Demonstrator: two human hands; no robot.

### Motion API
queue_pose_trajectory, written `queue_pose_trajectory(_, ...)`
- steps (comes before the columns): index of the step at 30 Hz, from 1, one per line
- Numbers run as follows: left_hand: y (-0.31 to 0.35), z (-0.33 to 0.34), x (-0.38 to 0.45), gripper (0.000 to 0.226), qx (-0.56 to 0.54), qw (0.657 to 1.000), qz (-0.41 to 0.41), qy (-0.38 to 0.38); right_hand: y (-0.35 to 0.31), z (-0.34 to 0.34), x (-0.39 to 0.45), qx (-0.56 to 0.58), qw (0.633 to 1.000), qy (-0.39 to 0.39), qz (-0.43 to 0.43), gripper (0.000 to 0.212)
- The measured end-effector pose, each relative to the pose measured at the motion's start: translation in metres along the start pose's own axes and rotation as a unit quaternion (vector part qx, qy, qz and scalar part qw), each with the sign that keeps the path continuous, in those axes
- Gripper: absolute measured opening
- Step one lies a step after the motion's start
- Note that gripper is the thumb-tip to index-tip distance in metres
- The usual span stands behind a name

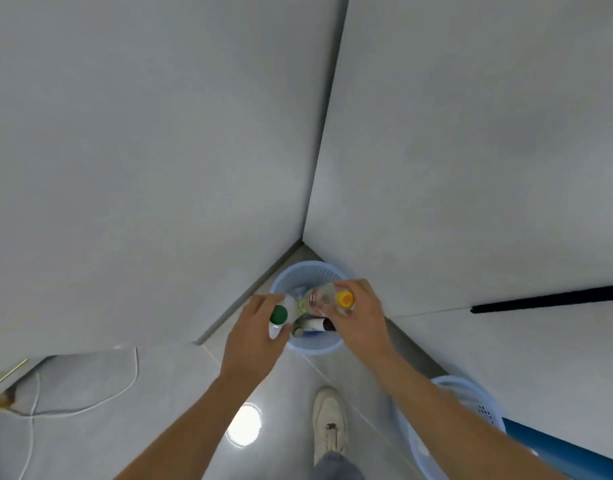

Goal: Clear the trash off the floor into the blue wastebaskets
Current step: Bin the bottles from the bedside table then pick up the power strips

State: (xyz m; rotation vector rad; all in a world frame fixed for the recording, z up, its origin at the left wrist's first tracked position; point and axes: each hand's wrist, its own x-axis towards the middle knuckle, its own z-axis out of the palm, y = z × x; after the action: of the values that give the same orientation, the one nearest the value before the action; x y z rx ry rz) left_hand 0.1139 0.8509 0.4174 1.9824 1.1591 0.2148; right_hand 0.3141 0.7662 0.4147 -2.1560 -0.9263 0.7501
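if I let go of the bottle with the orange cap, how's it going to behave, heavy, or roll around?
The orange-capped bottle looks clear and empty, so probably light. It is round, so it would likely roll on bare floor. The right hand holds it over the blue wastebasket, so it should drop in among the trash there.

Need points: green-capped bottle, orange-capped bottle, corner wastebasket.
green-capped bottle [279, 314], head view, on its green cap.
orange-capped bottle [344, 299], head view, on its orange cap.
corner wastebasket [315, 268], head view, on the far rim.
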Motion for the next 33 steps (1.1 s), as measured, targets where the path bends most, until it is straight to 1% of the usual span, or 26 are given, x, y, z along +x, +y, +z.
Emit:
queue_pose_trajectory(1, -0.013, 0.020, 0.015, 0.049, 0.016, 1.000, 0.002, 0.004, 0.019, 0.011, 0.017, -0.007, 1.000, -0.004, -0.009, 0.038)
queue_pose_trajectory(3, -0.029, 0.040, 0.035, 0.050, 0.045, 0.999, 0.009, -0.002, 0.039, 0.026, 0.039, -0.024, 0.999, -0.013, -0.037, 0.033)
queue_pose_trajectory(5, -0.051, 0.069, 0.051, 0.052, 0.073, 0.997, 0.012, -0.007, 0.068, 0.046, 0.059, -0.048, 0.996, -0.041, -0.069, 0.028)
queue_pose_trajectory(8, -0.076, 0.101, 0.065, 0.056, 0.096, 0.995, 0.016, -0.025, 0.104, 0.069, 0.070, -0.086, 0.984, -0.068, -0.139, 0.032)
queue_pose_trajectory(10, -0.088, 0.119, 0.069, 0.057, 0.122, 0.991, 0.022, -0.049, 0.120, 0.078, 0.069, -0.127, 0.970, -0.080, -0.192, 0.030)
queue_pose_trajectory(11, -0.093, 0.126, 0.071, 0.058, 0.135, 0.989, 0.026, -0.063, 0.128, 0.082, 0.068, -0.144, 0.964, -0.090, -0.205, 0.031)
queue_pose_trajectory(14, -0.101, 0.139, 0.074, 0.057, 0.163, 0.982, 0.016, -0.092, 0.142, 0.088, 0.065, -0.196, 0.947, -0.162, -0.196, 0.049)
queue_pose_trajectory(17, -0.098, 0.142, 0.071, 0.069, 0.180, 0.972, -0.023, -0.149, 0.146, 0.087, 0.057, -0.230, 0.921, -0.246, -0.195, 0.072)
queue_pose_trajectory(19, -0.096, 0.134, 0.070, 0.072, 0.182, 0.961, -0.034, -0.203, 0.139, 0.083, 0.055, -0.232, 0.912, -0.284, -0.185, 0.078)
queue_pose_trajectory(20, -0.093, 0.128, 0.069, 0.069, 0.185, 0.956, -0.037, -0.224, 0.132, 0.080, 0.054, -0.228, 0.911, -0.292, -0.184, 0.075)
queue_pose_trajectory(22, -0.085, 0.113, 0.066, 0.058, 0.184, 0.951, -0.050, -0.241, 0.111, 0.074, 0.049, -0.204, 0.916, -0.288, -0.191, 0.055)
queue_pose_trajectory(24, -0.072, 0.093, 0.061, 0.049, 0.183, 0.958, -0.054, -0.214, 0.090, 0.069, 0.043, -0.194, 0.929, -0.254, -0.189, 0.040)
queue_pose_trajectory(27, -0.049, 0.056, 0.040, 0.044, 0.152, 0.976, -0.043, -0.149, 0.056, 0.066, 0.025, -0.186, 0.947, -0.223, -0.135, 0.023)
queue_pose_trajectory(28, -0.041, 0.040, 0.028, 0.042, 0.135, 0.980, -0.045, -0.137, 0.041, 0.065, 0.017, -0.187, 0.950, -0.214, -0.129, 0.019)
queue_pose_trajectory(30, -0.027, 0.001, -0.004, 0.037, 0.101, 0.987, -0.049, -0.115, 0.003, 0.062, -0.009, -0.179, 0.956, -0.199, -0.116, 0.018)
queue_pose_trajectory(33, -0.012, -0.069, -0.068, 0.033, 0.062, 0.994, -0.046, -0.074, -0.070, 0.059, -0.070, -0.171, 0.959, -0.186, -0.128, 0.027)
